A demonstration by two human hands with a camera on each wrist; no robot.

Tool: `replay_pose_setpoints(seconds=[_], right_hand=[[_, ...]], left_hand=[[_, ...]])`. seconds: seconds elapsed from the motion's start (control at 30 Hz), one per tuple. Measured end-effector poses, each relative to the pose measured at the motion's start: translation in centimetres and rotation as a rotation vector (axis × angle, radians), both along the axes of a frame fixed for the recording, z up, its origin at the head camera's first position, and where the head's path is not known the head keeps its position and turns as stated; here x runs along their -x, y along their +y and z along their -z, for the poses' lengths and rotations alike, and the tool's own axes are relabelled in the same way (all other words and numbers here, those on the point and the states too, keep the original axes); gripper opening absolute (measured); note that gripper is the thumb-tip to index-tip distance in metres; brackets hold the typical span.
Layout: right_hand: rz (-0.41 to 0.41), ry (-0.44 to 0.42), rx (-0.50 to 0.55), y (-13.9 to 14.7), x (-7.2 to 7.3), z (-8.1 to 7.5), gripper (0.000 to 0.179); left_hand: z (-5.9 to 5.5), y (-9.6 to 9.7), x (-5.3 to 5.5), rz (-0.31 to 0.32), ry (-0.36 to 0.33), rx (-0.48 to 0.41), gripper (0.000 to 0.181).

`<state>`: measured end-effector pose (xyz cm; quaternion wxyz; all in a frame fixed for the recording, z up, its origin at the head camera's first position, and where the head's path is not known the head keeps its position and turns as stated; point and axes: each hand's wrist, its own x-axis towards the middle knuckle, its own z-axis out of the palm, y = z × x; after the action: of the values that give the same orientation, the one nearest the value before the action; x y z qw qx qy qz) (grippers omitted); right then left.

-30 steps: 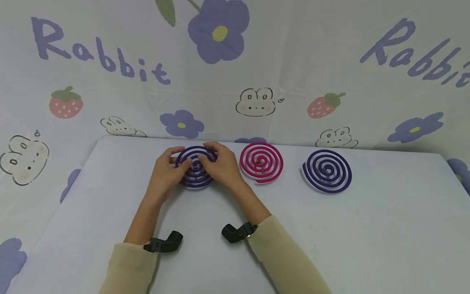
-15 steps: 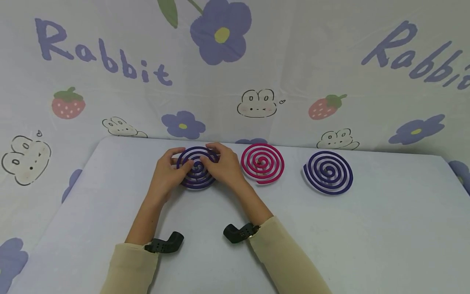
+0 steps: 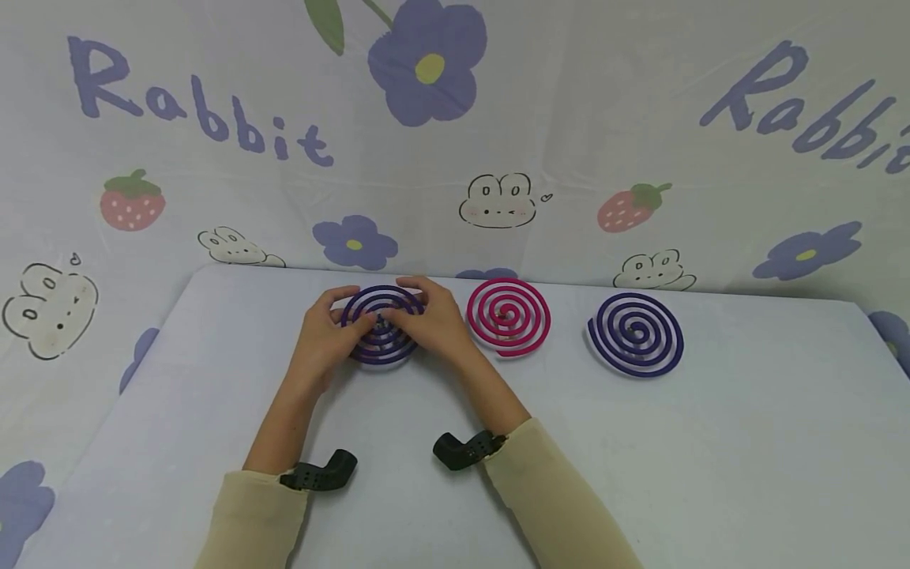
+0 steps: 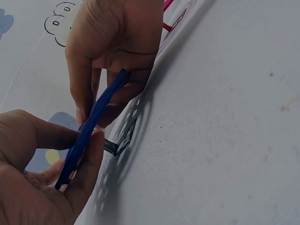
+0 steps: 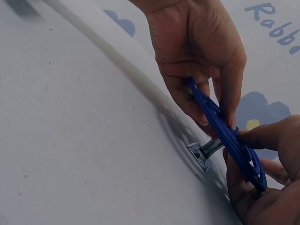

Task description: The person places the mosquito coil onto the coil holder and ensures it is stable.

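A dark blue mosquito coil (image 3: 384,354), flat and spiral, is held between both hands at the left part of the table. My left hand (image 3: 321,332) pinches its left side, thumb on top and fingers beneath. On the opposite side my right hand (image 3: 439,322) grips it the same way. Both thumbs lie close to the coil's centre. Beneath the coil, the right wrist view shows a small metal stand (image 5: 199,157) with a flat foot close to the tabletop; how its top meets the coil is hidden by the coil and fingers.
Just right of my right hand sits a pink mosquito coil (image 3: 536,316). Farther right is another dark blue coil (image 3: 671,332), also slightly raised. All are near the back edge of the white table (image 3: 711,458), before a printed cloth backdrop (image 3: 569,103).
Both thumbs have edged closer together over the coil's centre, and the coil's tilt has changed slightly. The other two coils stay put; the head view has shifted a little.
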<state>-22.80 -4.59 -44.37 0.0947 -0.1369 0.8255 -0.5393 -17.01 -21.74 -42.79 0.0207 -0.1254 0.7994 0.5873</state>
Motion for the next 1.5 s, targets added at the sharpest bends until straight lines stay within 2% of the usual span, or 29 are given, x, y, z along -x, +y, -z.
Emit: replay_pose_setpoints(seconds=[0.2, 0.5, 0.67, 0.9, 1.13, 1.3, 1.5], right_hand=[[-0.012, -0.003, 0.025, -0.2, -0.1, 0.0, 0.055], [0.006, -0.081, 0.124, -0.1, -0.2, -0.6, 0.054], [0.002, -0.070, 0.131, 0.0, -0.1, -0.5, 0.053], [-0.004, -0.031, 0.102, 0.2, 0.0, -0.6, 0.051], [-0.003, -0.065, 0.126, 0.4, 0.1, -0.9, 0.052], [0.000, -0.077, 0.117, 0.3, -0.1, -1.0, 0.056], [0.046, -0.078, 0.131, 0.1, -0.3, -0.8, 0.063]], left_hand=[[-0.1, 0.1, 0.0, -0.006, -0.023, -0.040, 0.061], [-0.2, 0.2, 0.1, -0.021, -0.058, -0.005, 0.054], [-0.2, 0.3, 0.2, -0.017, -0.072, 0.008, 0.053], [-0.2, 0.5, 0.3, 0.006, -0.052, 0.032, 0.053], [-0.4, 0.4, 0.3, 0.047, -0.034, 0.044, 0.054], [-0.7, 0.1, 0.1, 0.046, -0.035, 0.037, 0.057], [-1.0, 0.0, -0.1, 0.045, -0.022, 0.013, 0.062]])
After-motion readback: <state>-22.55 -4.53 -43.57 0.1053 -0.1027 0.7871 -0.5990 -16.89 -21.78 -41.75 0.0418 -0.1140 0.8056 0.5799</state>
